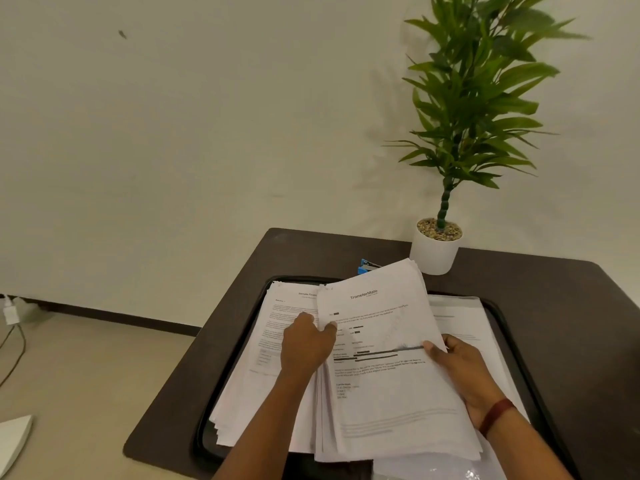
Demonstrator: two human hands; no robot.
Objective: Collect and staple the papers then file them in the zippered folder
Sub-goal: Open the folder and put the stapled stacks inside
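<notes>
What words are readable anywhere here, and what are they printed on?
"TransferMate": heading on the top sheet of the paper bundle, gripped by the left hand and right hand.
"Sample": heading on the left stack; the next word is cut off.
Body text on every sheet: too small and blurred to read.

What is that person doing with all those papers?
A person is gathering papers. Both hands hold one stack: the left hand grips its left edge and the right hand its right edge, over a black folder lying open on the table. More sheets lie in the folder on the left. A blue stapler, half hidden behind the stack, is untouched, so probably nothing is stapled yet. A plant stands at the back.
</notes>
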